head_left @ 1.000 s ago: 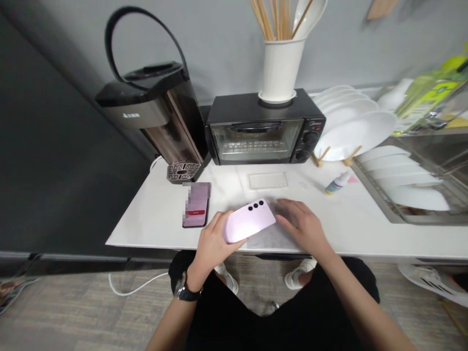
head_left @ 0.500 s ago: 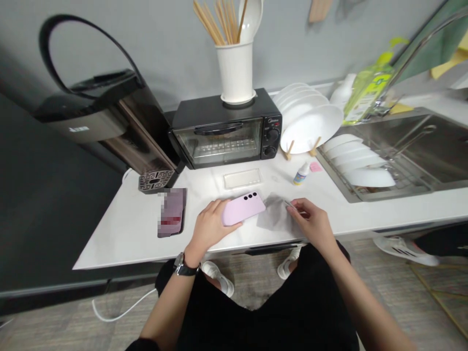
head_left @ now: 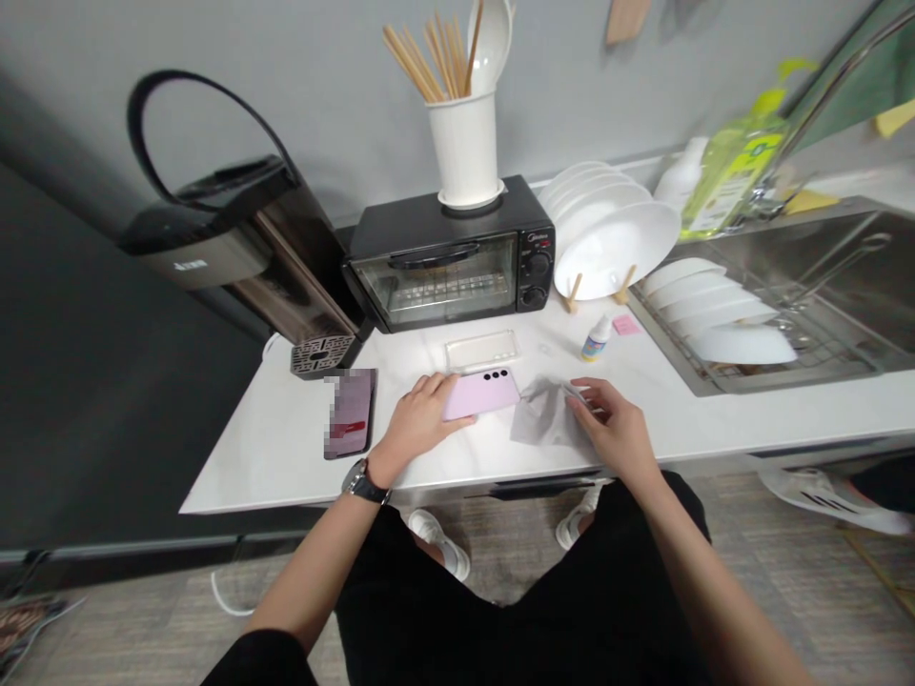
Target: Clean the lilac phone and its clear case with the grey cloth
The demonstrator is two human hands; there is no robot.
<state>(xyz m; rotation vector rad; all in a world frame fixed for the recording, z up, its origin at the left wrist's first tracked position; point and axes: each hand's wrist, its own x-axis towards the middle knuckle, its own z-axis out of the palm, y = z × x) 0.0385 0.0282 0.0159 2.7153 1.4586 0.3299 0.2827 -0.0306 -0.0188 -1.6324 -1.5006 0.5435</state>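
1. Far left on the white counter (head_left: 257, 448) stands the dispenser (head_left: 286, 272), its black handle raised.
2. In front of it lies a dark-edged phone (head_left: 357, 412), screen up, part of that screen blurred out.
3. Next comes the left hand (head_left: 423, 415), a watch (head_left: 366, 483) on its wrist. Its thumb and fingers close around the near end of the lilac phone (head_left: 482, 395), thumb along the lower edge.
4. That phone is low over the counter, lens side up, lenses toward the right; I can't tell whether it lies fully flat.
5. Just beyond it lies a clear case (head_left: 468, 354), and behind that the oven (head_left: 436, 291), with a white cup (head_left: 464, 148) of chopsticks (head_left: 429, 69) on top.
6. Right of the lilac phone a grey cloth (head_left: 547, 414) sits crumpled, its upper right edge pinched between the thumb and fingers of the right hand (head_left: 613, 427).
7. Past the cloth, a small bottle (head_left: 596, 338) stands upright beside a pink note (head_left: 626, 325).
8. Behind these, plates (head_left: 619, 250) lean in a wooden rack; farther right, bowls (head_left: 743, 345) stand stacked on edge at the sink (head_left: 822, 378).
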